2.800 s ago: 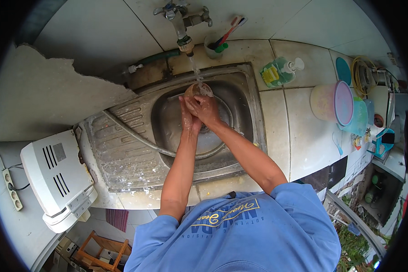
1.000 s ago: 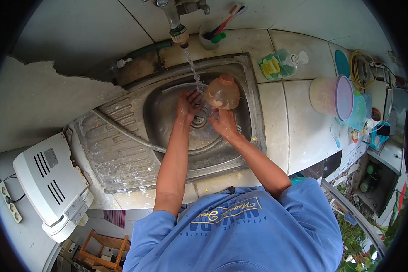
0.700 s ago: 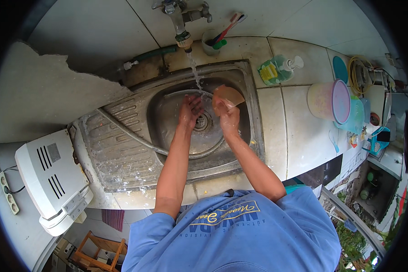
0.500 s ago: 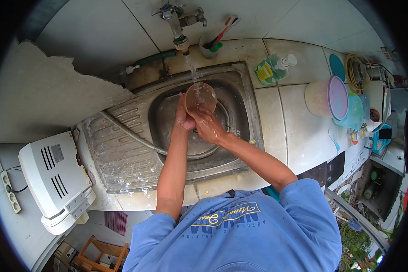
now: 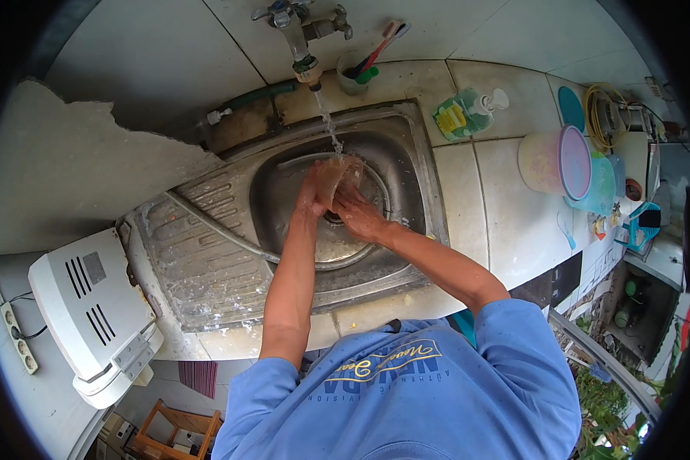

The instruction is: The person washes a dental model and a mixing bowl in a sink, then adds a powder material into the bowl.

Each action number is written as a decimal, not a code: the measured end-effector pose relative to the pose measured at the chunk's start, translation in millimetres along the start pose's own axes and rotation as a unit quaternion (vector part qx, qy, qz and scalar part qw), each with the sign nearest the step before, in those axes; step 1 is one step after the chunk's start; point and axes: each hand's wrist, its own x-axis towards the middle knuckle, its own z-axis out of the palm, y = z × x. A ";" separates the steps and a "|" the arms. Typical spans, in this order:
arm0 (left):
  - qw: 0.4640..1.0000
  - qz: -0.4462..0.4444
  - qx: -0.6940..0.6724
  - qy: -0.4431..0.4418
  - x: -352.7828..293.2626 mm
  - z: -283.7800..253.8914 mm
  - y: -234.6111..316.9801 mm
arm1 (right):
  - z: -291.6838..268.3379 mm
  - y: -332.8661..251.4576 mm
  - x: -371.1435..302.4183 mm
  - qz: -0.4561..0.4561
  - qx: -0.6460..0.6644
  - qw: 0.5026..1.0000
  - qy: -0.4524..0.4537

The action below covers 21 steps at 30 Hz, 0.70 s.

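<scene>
A translucent brownish bowl (image 5: 337,175) is tilted over the sink basin (image 5: 400,180), under water running from the tap (image 5: 308,70). My left hand (image 5: 311,193) grips the bowl at its left side. On its near right side lies my right hand (image 5: 363,216), fingers against the bowl and partly overlapping it. The stream lands at the bowl's far rim. Beneath my hands the drain is partly hidden, and a grey hose (image 5: 234,236) curves across the drainboard into the basin.
On the right of the counter stand a green soap pump bottle (image 5: 465,113) and a tub with a pink lid (image 5: 552,163). Behind the sink is a cup (image 5: 351,75) with toothbrushes. A white appliance (image 5: 92,307) is at the left, beside the ribbed drainboard (image 5: 199,268).
Both hands have moved the bowl slightly lower and nearer me. It has tipped from facing up under the stream to a steeper tilt, so the water now meets its far rim.
</scene>
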 end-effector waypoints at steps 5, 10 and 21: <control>0.998 -0.015 0.011 -0.055 5.6 13.7 11.5 | -29.9 30.8 14.6 0.001 0.029 1.000 0.010; 0.974 0.152 0.135 0.097 6.0 -9.2 8.8 | -48.2 -15.2 57.5 0.111 0.198 0.950 0.215; 0.665 0.376 0.629 0.143 -45.7 22.1 -32.0 | -47.1 22.0 68.8 0.361 0.602 0.707 0.082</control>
